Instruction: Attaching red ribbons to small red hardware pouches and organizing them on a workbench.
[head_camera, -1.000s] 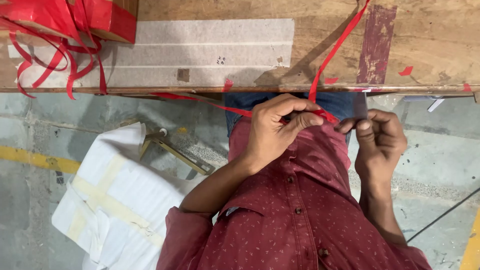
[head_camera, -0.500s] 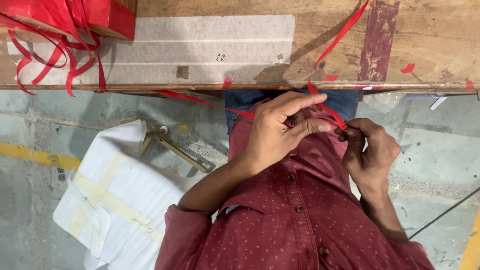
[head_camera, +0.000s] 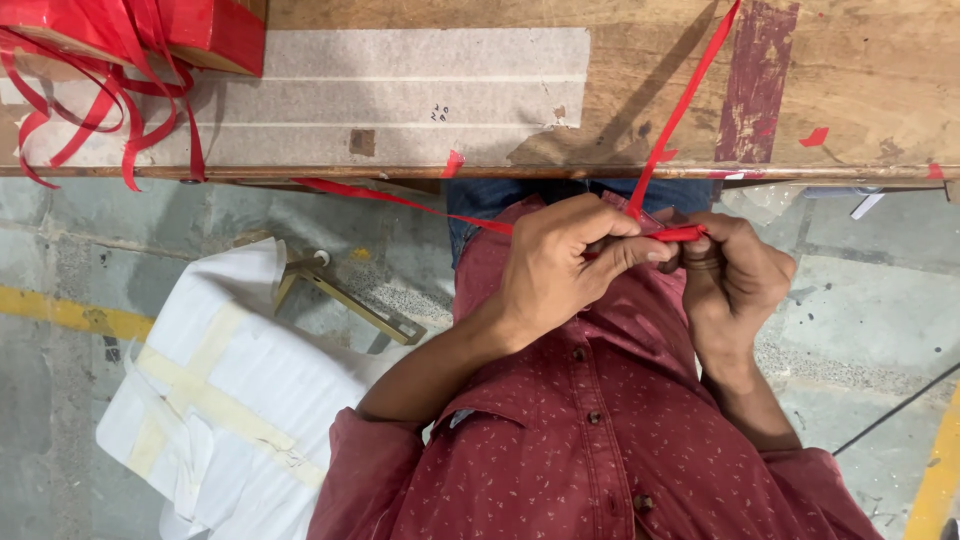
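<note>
A worn wooden workbench (head_camera: 640, 90) spans the top of the view, from ten to two o'clock. A wide pale tape patch (head_camera: 330, 95) covers its left half. At ten o'clock sits a glossy red wrapped box (head_camera: 205, 30) beside a loose tangle of red ribbon (head_camera: 75, 110). At one o'clock runs a dull maroon painted stripe (head_camera: 755, 85), with small red ribbon scraps (head_camera: 815, 137) just beside it.

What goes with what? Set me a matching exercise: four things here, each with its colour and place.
1 ribbon
2 box
3 bundle
4 bracket

A white, taped, on the floor
B red, pinched between left hand and right hand
C red, on the table, far left
D brass-coloured, on the floor

Pairs: 1-B, 2-C, 3-A, 4-D
</note>
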